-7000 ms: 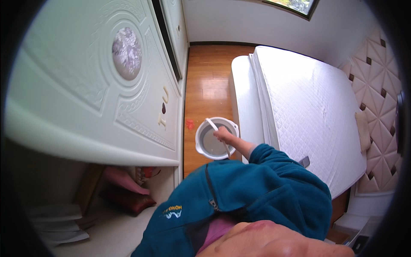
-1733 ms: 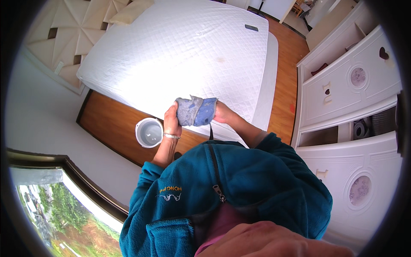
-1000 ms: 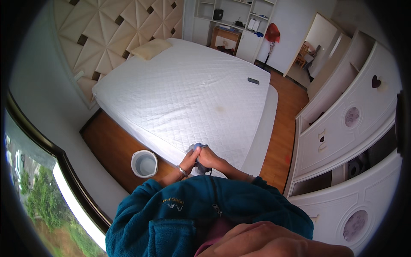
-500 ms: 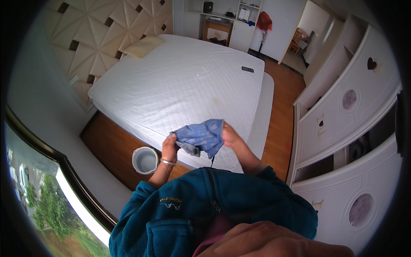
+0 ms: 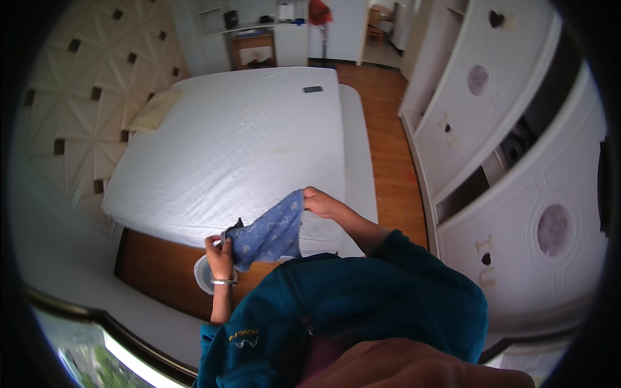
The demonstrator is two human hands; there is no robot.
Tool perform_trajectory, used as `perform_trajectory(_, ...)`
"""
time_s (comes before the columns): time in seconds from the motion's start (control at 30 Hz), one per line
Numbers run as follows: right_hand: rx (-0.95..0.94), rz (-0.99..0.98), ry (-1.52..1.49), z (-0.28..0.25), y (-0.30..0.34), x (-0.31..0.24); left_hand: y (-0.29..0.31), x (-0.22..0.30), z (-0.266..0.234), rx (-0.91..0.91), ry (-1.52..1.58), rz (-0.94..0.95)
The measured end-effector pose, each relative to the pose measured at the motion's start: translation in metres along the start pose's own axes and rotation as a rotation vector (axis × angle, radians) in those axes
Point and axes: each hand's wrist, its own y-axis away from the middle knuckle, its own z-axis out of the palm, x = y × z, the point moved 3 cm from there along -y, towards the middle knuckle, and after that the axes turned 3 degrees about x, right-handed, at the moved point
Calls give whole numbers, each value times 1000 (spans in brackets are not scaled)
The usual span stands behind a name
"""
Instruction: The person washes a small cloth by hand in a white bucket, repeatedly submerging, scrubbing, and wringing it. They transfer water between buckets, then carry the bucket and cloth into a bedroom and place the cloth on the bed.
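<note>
A blue cloth (image 5: pixel 273 227) with a pale pattern is stretched between my two hands in front of my body, over the near edge of the bed. My left hand (image 5: pixel 218 253), a silver bangle at its wrist, pinches the cloth's left end, where a dark grey part is bunched up. At the upper right corner my right hand (image 5: pixel 319 203) grips the fabric with closed fingers. Below and behind my left hand, a pale bucket (image 5: pixel 203 275) stands on the floor, partly hidden by the hand and wrist.
A bare white mattress (image 5: pixel 239 142) fills the middle, with a dark phone (image 5: pixel 312 89) and a cream pillow (image 5: pixel 155 110) on it. White wardrobe doors (image 5: pixel 511 161) line the right side, past a strip of wooden floor (image 5: pixel 396 174). A window (image 5: pixel 97 355) is at lower left.
My view has turned to the right. My left hand's end of the cloth has dropped lower, so the cloth now slants up toward my right hand and is spread flatter.
</note>
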Motion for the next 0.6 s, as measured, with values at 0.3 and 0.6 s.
perform_trajectory(0.3,-191,142,107,-6,18,4,13,10,-9,47,-330,230)
perform_trajectory(0.6,36,16,938,-10,21,28,33,-4,-10,-195,-344,106)
